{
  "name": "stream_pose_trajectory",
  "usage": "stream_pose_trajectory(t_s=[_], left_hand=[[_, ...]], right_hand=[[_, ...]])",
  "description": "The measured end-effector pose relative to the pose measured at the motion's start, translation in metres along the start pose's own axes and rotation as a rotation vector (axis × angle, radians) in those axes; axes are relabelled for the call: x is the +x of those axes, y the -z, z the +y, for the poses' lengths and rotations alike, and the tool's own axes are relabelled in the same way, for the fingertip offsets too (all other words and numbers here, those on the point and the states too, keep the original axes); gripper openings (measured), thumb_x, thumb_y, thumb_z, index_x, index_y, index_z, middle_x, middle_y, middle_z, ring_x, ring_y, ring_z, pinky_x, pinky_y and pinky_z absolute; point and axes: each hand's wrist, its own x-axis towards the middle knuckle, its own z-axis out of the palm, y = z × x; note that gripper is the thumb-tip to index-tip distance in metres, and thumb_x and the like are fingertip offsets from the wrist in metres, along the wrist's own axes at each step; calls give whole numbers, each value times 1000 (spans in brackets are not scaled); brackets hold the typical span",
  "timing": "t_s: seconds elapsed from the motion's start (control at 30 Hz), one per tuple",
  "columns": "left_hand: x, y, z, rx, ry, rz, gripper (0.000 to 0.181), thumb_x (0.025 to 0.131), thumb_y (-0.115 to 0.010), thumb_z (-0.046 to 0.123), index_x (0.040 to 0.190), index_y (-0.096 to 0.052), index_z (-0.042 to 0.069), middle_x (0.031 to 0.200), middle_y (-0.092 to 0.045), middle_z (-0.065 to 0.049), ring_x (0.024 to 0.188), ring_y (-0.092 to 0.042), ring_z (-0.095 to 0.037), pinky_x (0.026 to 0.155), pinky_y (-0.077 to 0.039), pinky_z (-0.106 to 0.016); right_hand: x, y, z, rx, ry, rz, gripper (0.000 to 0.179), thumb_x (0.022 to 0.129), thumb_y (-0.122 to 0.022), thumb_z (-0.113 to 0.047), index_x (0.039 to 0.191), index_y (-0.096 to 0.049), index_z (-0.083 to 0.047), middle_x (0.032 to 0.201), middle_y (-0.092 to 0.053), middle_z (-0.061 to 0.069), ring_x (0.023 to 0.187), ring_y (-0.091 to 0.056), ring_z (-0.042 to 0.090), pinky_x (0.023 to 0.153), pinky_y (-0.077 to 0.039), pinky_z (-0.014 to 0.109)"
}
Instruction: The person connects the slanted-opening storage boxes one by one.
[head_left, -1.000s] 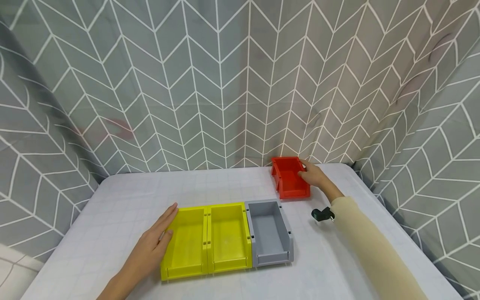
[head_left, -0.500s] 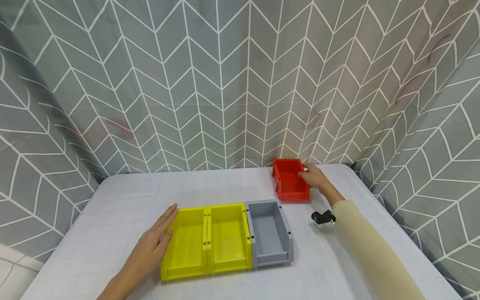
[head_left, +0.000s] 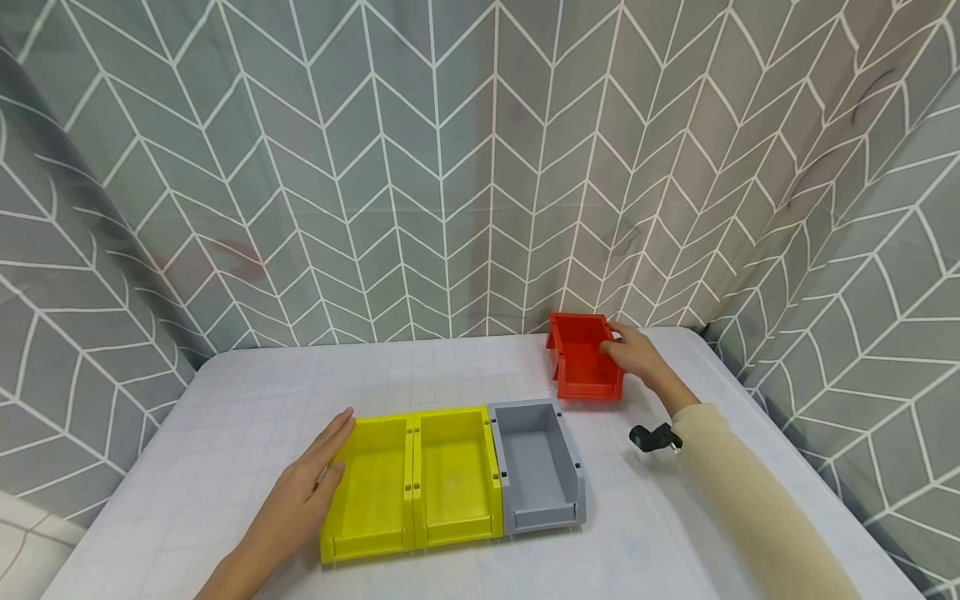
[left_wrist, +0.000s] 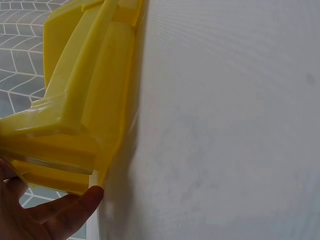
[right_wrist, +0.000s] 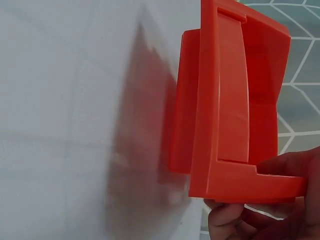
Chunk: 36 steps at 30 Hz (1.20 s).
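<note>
My right hand (head_left: 633, 350) grips the right side wall of a red plastic storage bin (head_left: 588, 360), thumb on the inside and fingers on the outside. In the right wrist view that red bin (right_wrist: 232, 90) is tilted, and its shadow falls on the white cloth. My left hand (head_left: 303, 479) lies along the outer left side of a yellow storage bin (head_left: 375, 483), fingers fairly straight and thumb at the rim. A second yellow bin (head_left: 457, 479) and a grey bin (head_left: 536, 458) stand beside it in a row. Fingertips (left_wrist: 92, 197) touch the yellow bin's lower edge in the left wrist view.
A white cloth covers the table (head_left: 420, 375). Grey curtains (head_left: 465, 167) with white chevron lines hang behind it and along both sides. A small black device (head_left: 652, 437) sits at the right wrist, beside the cream sleeve (head_left: 750, 492).
My right hand has shifted the red bin slightly to the right. The left hand and the row of yellow and grey bins have stayed in place.
</note>
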Motion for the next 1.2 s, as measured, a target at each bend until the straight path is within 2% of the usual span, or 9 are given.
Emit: stream_pose_trajectory(t_s=[0.1,0.27,0.37,0.57,0.7,0.93,1.13,1.2], left_hand=[[0,0,0,2,3,-1,58,109,-49,9,165,-33,15,170,-23,6,153,-28,-25,119,-25,-38],[0,0,0,0,1,0,58,109,-49,9,164,-33,15,170,-23,6,153,-28,-25,120,-24,-36],[1,-1,0,2,-1,-2,58,109,-50,9,164,-33,15,170,-23,6,153,-28,-25,119,-25,-38],[0,3,1,23,3,-11,59,108,-50,9,164,-33,15,170,-22,7,153,-29,-26,116,-32,-53],[0,5,1,32,-1,-12,59,107,-51,8,164,-34,13,170,-23,6,152,-30,-28,115,-33,-55],[-2,12,1,53,0,-3,58,107,-51,7,163,-35,11,170,-23,4,152,-31,-30,115,-33,-54],[-5,18,-1,61,-6,25,56,108,-50,8,162,-37,10,169,-26,1,150,-33,-32,120,-27,-37],[-6,19,-2,59,-5,27,56,108,-50,8,163,-37,10,169,-26,0,150,-33,-32,120,-28,-39]], right_hand=[[-3,3,-3,-21,12,20,60,100,-48,-13,155,-36,10,141,-53,34,121,-57,46,96,-55,54],[-12,8,-12,-28,38,35,58,101,-49,-12,153,-39,11,138,-56,34,119,-59,46,99,-53,56],[-21,13,-22,-34,73,43,56,101,-49,-11,151,-40,12,138,-55,35,117,-60,47,99,-53,58],[-37,15,-37,-16,110,55,53,101,-51,-7,150,-43,12,138,-56,34,115,-63,47,96,-55,57],[-50,17,-42,-5,115,47,53,101,-51,-7,150,-43,12,137,-56,34,113,-64,48,93,-57,56],[-74,22,-47,-7,128,34,52,102,-52,-8,149,-42,12,135,-57,34,110,-65,47,87,-60,54],[-89,25,-51,0,138,22,55,101,-54,-6,151,-40,10,137,-56,34,111,-64,49,84,-62,53],[-94,25,-52,6,137,15,54,101,-55,-6,151,-41,9,137,-56,33,111,-64,48,82,-62,52]])
